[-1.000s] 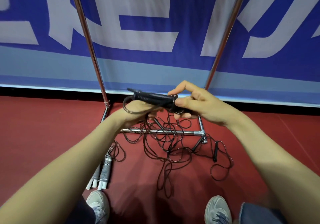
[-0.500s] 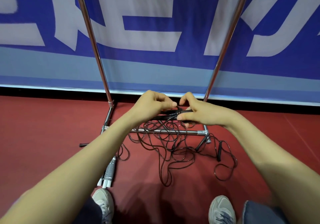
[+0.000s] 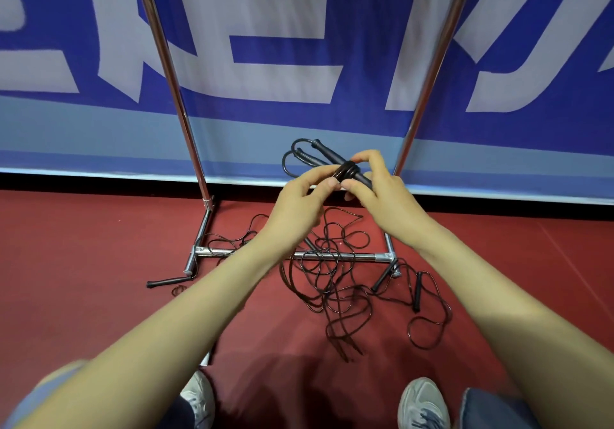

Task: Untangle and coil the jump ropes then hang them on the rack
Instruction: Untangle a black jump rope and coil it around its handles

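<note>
Red gym floor [image 3: 83, 262] | fingers of left hand [image 3: 299, 209] and right hand [image 3: 382, 196] pinching coiled black cord jump rope [image 3: 345, 172] to stop wrap unwinding

No text can be read in full. A blue banner [image 3: 99, 129] along the wall behind carries very large white characters [image 3: 265, 83]. The top edge of the view cuts them off, leaving only broad horizontal strokes and slanted bars. Which characters they are cannot be told. Two shiny rack poles [image 3: 177, 96] cross in front of the banner and hide thin slices of the strokes. No label, brand or number is legible anywhere else in view.
</note>
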Demonstrator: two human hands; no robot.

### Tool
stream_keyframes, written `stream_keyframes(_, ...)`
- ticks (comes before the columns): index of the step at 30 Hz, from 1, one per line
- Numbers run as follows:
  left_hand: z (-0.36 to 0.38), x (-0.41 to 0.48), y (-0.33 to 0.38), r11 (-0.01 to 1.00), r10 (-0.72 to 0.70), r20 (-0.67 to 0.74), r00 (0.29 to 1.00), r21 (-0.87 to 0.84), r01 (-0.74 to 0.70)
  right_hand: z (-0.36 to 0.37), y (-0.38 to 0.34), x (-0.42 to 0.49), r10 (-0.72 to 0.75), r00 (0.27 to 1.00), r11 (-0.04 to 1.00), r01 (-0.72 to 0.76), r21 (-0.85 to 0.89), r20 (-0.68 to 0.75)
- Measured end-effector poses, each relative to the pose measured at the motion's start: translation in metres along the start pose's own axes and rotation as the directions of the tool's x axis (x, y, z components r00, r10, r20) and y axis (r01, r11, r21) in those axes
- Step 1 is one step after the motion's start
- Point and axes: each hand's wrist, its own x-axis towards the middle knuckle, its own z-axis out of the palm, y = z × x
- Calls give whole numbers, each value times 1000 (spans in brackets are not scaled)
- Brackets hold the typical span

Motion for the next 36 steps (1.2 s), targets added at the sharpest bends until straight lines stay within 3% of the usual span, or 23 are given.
stream_keyframes(5, 5, -7, 0, 947, 179, -77, 981, 285, -150, -3, -4, 0, -19, 999, 996, 15, 89, 47)
stream_keyframes(13, 5, -6, 1, 999, 30, -69, 997, 12, -29, -3, -2, 4, 5, 995, 984, -23, 175, 103)
stream_keyframes(17, 0, -4, 1, 1000, 14, 23, 1000, 1, -14, -6, -1, 0, -8, 993, 992, -7, 128, 115)
stream_keyframes(20, -2, -3, 5, 999, 39, 74, 997, 20, -41, -3, -1, 0, 16, 999, 975, -23, 223, 31)
stream_keyframes(22, 0, -3, 5, 997, 72, 2, 997, 21, -72, 0, -3, 1, 63, 998, 952, -56, 302, -15)
stream_keyframes(25, 1, -1, 3, 996, 48, -130, 990, 86, -37, 4, -3, 3, 88, 994, 971, -72, 227, -62)
stream_keyframes(29, -5, 2, 2, 966, 65, -30, 997, 254, -56, 3, -1, 4, 93, 991, 964, -64, 259, -101)
stream_keyframes(36, -9, 5, 4, 1000, -8, 211, 978, 19, 4, 4, -11, 5, 121, 988, 785, -35, 618, -97)
